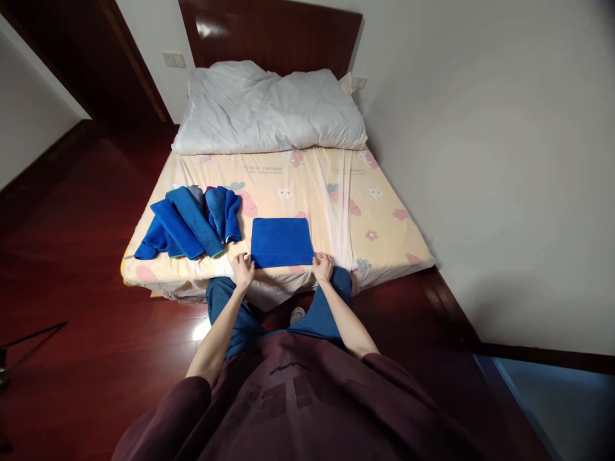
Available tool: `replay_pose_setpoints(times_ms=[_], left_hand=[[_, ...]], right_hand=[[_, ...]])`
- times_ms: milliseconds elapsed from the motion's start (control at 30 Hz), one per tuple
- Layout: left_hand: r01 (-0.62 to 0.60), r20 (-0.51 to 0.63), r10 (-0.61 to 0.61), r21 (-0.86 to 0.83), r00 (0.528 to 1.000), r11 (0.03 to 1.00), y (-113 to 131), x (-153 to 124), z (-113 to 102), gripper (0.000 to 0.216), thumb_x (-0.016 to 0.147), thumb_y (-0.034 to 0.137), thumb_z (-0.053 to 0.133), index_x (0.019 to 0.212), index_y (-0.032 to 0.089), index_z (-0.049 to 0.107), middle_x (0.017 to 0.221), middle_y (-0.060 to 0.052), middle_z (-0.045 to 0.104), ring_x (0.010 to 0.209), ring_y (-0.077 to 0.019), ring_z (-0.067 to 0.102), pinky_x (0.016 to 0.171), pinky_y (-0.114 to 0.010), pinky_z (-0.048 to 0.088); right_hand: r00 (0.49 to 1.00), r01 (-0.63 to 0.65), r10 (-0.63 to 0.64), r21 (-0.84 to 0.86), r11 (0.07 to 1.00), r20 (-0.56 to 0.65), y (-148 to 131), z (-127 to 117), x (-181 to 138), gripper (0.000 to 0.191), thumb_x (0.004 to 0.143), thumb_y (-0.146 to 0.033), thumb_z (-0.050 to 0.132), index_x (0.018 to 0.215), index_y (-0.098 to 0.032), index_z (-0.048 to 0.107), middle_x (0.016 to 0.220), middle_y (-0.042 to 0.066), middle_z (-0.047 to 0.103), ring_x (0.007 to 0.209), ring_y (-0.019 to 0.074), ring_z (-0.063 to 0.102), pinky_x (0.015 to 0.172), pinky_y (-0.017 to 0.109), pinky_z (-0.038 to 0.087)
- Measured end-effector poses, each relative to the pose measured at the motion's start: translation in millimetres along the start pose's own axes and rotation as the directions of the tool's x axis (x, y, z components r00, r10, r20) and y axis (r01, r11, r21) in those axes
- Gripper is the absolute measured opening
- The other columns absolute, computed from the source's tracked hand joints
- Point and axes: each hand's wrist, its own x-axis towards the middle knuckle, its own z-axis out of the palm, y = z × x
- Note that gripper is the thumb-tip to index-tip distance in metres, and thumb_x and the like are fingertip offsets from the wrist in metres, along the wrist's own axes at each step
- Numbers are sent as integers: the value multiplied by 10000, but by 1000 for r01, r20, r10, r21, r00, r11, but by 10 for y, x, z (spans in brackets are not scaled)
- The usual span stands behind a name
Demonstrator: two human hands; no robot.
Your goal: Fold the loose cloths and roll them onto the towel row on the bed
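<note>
A blue towel (281, 241) lies flat as a neat rectangle near the front edge of the bed. Its near left corner is pinched by my left hand (243, 270), fingers closed. At the near right corner, my right hand (322, 266) grips the cloth in the same way. To the left is a loose pile of towels (185, 221), mostly blue, with bits of grey and purple showing among them. Some in the pile are folded into long strips; others are bunched up.
The bed (384, 230) has a yellow patterned sheet, and a white quilt (273, 112) is heaped by the dark headboard (273, 32). A white wall (504, 160) stands to the right. Dark red floor (96, 288) spreads on the left, with a thin black rod (36, 334) there.
</note>
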Motion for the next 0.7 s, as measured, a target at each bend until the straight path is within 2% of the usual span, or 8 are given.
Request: replay_pose_setpoints(times_ms=[33, 100, 167, 233, 300, 367, 533, 700], left_hand=[[-112, 9, 112, 11, 994, 994, 20, -38, -19, 443, 865, 259, 627, 1296, 156, 615, 1399, -192, 588, 1361, -316, 524, 1171, -492, 408], [-299, 128, 295, 10, 947, 954, 63, -99, -52, 443, 893, 232, 586, 1333, 183, 606, 1479, -162, 546, 1416, -303, 477, 1208, -486, 377], [-401, 273, 385, 4, 882, 916, 104, -132, -59, 471, 908, 204, 540, 1376, 194, 593, 1539, -132, 511, 1468, -287, 424, 1235, -480, 346], [-439, 364, 399, 31, 842, 898, 133, -143, -35, 521, 904, 173, 503, 1420, 179, 574, 1576, -121, 478, 1514, -279, 363, 1255, -479, 311], [-440, 406, 374, 79, 834, 895, 143, -141, 10, 578, 877, 137, 489, 1452, 157, 555, 1591, -130, 458, 1535, -280, 328, 1267, -477, 279], [-415, 420, 330, 128, 846, 901, 134, -134, 52, 632, 845, 103, 486, 1474, 135, 536, 1599, -148, 441, 1540, -293, 318, 1271, -484, 257], [-345, 425, 240, 191, 873, 919, 60, -87, 93, 684, 825, 59, 439, 1503, 131, 501, 1619, -166, 400, 1540, -303, 317, 1259, -502, 255], [-349, 408, 245, 202, 879, 915, 12, 16, 176, 616, 854, 51, 377, 1434, 152, 557, 1556, -202, 483, 1493, -323, 405, 1243, -561, 260]], right_hand=[[995, 94, -94, 6, 996, -18, 3, -38, -27, 350, 921, -314, 553, 1196, -154, 696, 1210, 146, 721, 1121, 264, 659, 1009, 388, 506], [955, 295, -296, 24, 955, 26, 7, -114, -76, 384, 953, -295, 507, 1266, -158, 684, 1312, 146, 683, 1239, 253, 611, 1106, 402, 459], [885, 444, -446, 44, 895, 137, 2, -170, -112, 414, 979, -260, 460, 1323, -175, 674, 1400, 120, 647, 1338, 236, 559, 1183, 411, 402], [819, 522, -516, 44, 852, 252, -10, -187, -132, 453, 986, -217, 432, 1382, -189, 649, 1475, 93, 601, 1420, 224, 498, 1225, 431, 360], [779, 551, -525, 25, 834, 341, -20, -163, -135, 494, 976, -175, 428, 1434, -192, 612, 1532, 80, 548, 1471, 220, 447, 1238, 450, 346], [769, 552, -502, -16, 833, 395, -24, -112, -123, 526, 958, -139, 435, 1459, -188, 587, 1566, 77, 505, 1495, 223, 417, 1236, 458, 350], [804, 527, -440, -137, 838, 399, -16, 45, -66, 612, 857, -10, 445, 1428, -149, 617, 1537, 101, 532, 1467, 224, 464, 1214, 425, 391], [821, 529, -430, -216, 821, 375, -15, 185, 32, 616, 815, 16, 465, 1372, -152, 668, 1465, 123, 595, 1418, 265, 527, 1169, 460, 429]])
